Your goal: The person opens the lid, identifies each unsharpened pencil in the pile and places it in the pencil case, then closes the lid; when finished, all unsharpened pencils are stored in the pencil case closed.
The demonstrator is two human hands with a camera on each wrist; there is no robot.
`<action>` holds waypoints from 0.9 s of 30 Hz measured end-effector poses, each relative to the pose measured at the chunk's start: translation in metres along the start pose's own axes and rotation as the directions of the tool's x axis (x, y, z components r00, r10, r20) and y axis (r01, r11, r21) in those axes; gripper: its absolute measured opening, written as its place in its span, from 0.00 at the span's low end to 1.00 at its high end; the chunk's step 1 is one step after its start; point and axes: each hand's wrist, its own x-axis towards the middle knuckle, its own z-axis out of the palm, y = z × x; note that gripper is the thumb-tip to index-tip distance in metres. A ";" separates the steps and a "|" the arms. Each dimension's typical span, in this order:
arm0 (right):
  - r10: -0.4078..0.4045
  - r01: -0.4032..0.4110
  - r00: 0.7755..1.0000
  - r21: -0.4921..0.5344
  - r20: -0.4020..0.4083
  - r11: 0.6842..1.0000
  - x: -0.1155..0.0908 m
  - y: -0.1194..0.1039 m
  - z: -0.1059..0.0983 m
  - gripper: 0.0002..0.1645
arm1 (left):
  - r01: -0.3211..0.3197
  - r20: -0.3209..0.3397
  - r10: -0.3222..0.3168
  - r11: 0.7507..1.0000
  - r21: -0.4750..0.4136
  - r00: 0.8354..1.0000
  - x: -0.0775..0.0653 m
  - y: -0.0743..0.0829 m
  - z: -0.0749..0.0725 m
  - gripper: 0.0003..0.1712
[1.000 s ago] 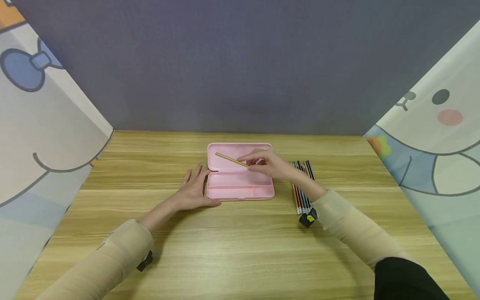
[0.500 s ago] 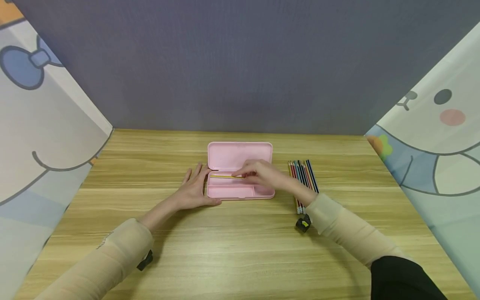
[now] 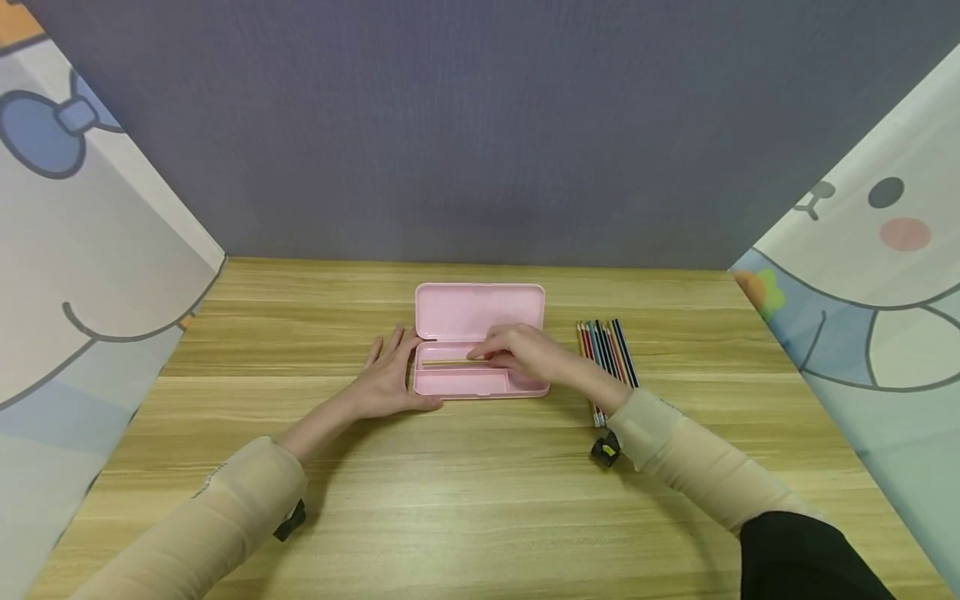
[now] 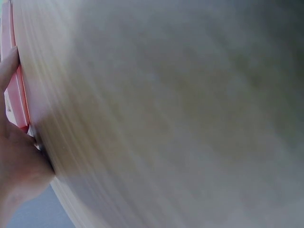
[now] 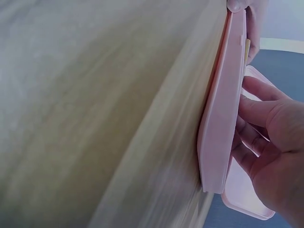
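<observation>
A pink pencil case (image 3: pixel 480 312) lies open on the table, its lid folded back. A yellow pencil (image 3: pixel 444 363) is in the case's long back compartment, nearly parallel to the divider. With its fingers bent down into the case, my right hand (image 3: pixel 525 350) pinches the right part of this pencil; in the right wrist view the fingertips are partly hidden by the case wall. My left hand (image 3: pixel 386 385) rests at the case's left end, fingers spread, thumb along the front corner. In the left wrist view the left thumb (image 4: pixel 9 66) touches the pink side.
To the right of the case, several pencils (image 3: pixel 606 354) lie side by side, partly under my right forearm. The wooden table (image 3: pixel 465 492) reaches back to a dark grey panel (image 3: pixel 480 133). Printed cartoon panels flank it on both sides.
My right hand has lowered the yellow pencil from above the lid into the back compartment, then shifted it slightly forward toward the divider. My left hand has stayed at the case's left end.
</observation>
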 end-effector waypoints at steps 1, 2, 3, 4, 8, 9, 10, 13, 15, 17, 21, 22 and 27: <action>0.003 -0.003 1.000 -0.002 0.002 1.000 0.000 0.000 0.000 0.17 | 0.003 0.002 -0.003 1.000 0.001 1.000 0.000 0.000 0.000 0.57; 0.007 -0.007 1.000 -0.004 0.005 1.000 -0.001 -0.001 0.000 0.17 | 0.006 0.005 -0.006 1.000 0.003 1.000 0.000 0.000 0.000 0.57; 0.013 -0.013 1.000 -0.004 0.009 1.000 -0.001 -0.001 0.000 0.17 | 0.008 0.008 -0.008 1.000 0.005 1.000 0.000 0.000 -0.001 0.57; 0.015 -0.015 1.000 -0.006 0.012 1.000 -0.001 -0.001 0.000 0.17 | 0.011 0.011 -0.012 1.000 0.006 1.000 0.000 0.000 -0.001 0.57; 0.023 -0.023 1.000 -0.007 0.011 1.000 -0.002 -0.003 0.000 0.18 | 0.008 0.009 -0.008 1.000 0.007 1.000 0.001 0.000 -0.001 0.57; 0.020 -0.020 1.000 -0.008 0.008 1.000 -0.002 -0.003 0.000 0.18 | 0.007 0.007 -0.007 1.000 0.004 1.000 0.001 -0.001 0.000 0.57; 0.016 -0.016 1.000 -0.009 0.005 1.000 -0.003 -0.002 0.000 0.18 | 0.004 0.005 -0.004 1.000 0.003 1.000 0.001 -0.001 0.000 0.57; 0.014 -0.014 1.000 -0.003 0.000 1.000 -0.003 -0.002 0.000 0.18 | 0.002 0.005 -0.002 1.000 0.005 1.000 0.001 -0.001 0.000 0.57; 0.015 -0.015 1.000 0.003 -0.001 1.000 -0.004 -0.002 0.000 0.19 | 0.006 0.008 -0.006 1.000 0.003 1.000 0.000 -0.001 0.001 0.57; 0.022 -0.022 1.000 0.018 -0.008 1.000 -0.004 -0.002 0.000 0.19 | 0.004 0.009 -0.004 1.000 0.002 1.000 0.000 -0.001 0.001 0.57; 0.041 -0.039 0.999 0.056 -0.024 0.998 -0.007 0.000 -0.002 0.18 | -0.009 -0.001 0.009 1.000 -0.009 1.000 -0.001 -0.002 0.000 0.56; 0.047 -0.045 0.999 0.068 -0.027 0.997 -0.008 0.000 -0.004 0.18 | -0.008 -0.002 0.008 1.000 -0.011 1.000 0.000 -0.002 0.000 0.56; 0.091 -0.084 0.994 0.100 -0.065 0.991 -0.019 0.004 -0.012 0.17 | 0.009 0.023 -0.008 1.000 -0.017 1.000 0.001 -0.002 -0.002 0.57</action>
